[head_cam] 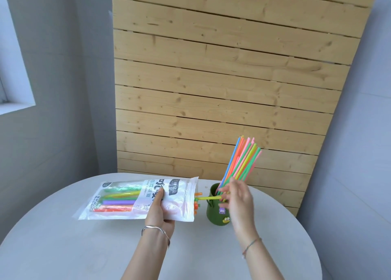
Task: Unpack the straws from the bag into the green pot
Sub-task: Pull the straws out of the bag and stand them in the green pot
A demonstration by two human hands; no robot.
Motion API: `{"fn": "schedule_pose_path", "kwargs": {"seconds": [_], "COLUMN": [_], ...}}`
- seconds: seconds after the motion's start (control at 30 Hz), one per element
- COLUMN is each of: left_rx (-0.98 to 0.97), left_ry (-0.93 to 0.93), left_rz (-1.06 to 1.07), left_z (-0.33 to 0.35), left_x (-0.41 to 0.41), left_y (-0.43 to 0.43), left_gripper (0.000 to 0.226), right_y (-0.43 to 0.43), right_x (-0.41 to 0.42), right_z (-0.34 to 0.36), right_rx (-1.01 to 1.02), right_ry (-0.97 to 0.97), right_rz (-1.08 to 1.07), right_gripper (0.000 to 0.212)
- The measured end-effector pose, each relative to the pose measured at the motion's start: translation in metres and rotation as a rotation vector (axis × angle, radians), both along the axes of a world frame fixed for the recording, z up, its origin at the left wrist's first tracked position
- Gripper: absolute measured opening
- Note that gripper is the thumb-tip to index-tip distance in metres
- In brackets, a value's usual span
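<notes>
Daylight from a window recess [12,68] falls at the far left, beyond our left hand. Our left hand [159,211] grips a flat white and clear plastic bag of straws [135,197], thumb on top and fingers curled under its near edge, holding it just above the round pale grey table [63,248]. A thin silver bangle [156,230] sits on that wrist. To the left of this hand, through the clear part of the bag, we see thick straws in green, yellow, purple and orange [118,201] lying lengthwise. To the right of the hand, at the bag's open mouth, short orange straw ends poke out, and one yellow-green straw [208,198] reaches from the mouth across to our right hand [238,197]. That hand is blurred; its fingers are spread loosely around the straw's end, and we cannot tell whether they pinch it. A thin cord bracelet [250,246] circles the right wrist. Just behind and under the right hand stands the dark green pot with small cartoon stickers [218,215], already holding a leaning bundle of thin neon straws [243,161] that fan up above the fingers. Behind everything rises a pale wooden plank panel [222,78]
</notes>
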State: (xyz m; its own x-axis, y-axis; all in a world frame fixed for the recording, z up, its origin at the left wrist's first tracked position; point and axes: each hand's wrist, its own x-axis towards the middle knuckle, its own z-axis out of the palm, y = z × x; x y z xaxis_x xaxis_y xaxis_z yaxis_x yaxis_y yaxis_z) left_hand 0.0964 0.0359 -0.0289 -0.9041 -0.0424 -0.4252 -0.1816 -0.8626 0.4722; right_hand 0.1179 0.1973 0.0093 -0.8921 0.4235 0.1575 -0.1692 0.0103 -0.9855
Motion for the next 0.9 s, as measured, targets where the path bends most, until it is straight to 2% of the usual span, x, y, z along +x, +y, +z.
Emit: {"fn": "schedule_pose_path", "kwargs": {"seconds": [0.1,0.17,0.23,0.33,0.57,0.77,0.9], "left_rx": [-0.004,-0.023,-0.042,-0.049,-0.033,-0.017,-0.052], "left_ry": [0.013,0.015,0.013,0.017,0.013,0.035,0.027], "left_rz": [0.010,0.009,0.002,-0.001,0.030,0.102,0.070], "left_z": [0.002,0.001,0.000,-0.002,0.000,-0.003,0.000], "left_x": [0.002,0.002,0.003,0.005,0.003,-0.001,0.003], "left_y": [0.001,0.003,0.005,0.008,0.004,-0.007,0.003], "left_gripper": [0.021,0.027,0.039,0.044,0.038,0.040,0.041], "right_y": [-0.020,-0.028,-0.033,-0.037,-0.030,-0.001,-0.012], "right_x": [0.009,0.012,0.016,0.018,0.016,0.010,0.013], "right_z": [-0.013,-0.018,-0.020,-0.022,-0.023,-0.015,-0.016], "right_rx": [0.202,0.305,0.387,0.425,0.241,-0.086,-0.177], "right_ry": [-0.047,-0.032,-0.016,0.000,0.008,0.030,-0.049], "right_rz": [0.158,0.214,0.238,0.245,0.241,0.064,0.170], "right_gripper": [0.030,0.034,0.028,0.017,0.012,0.007,0.010]}}
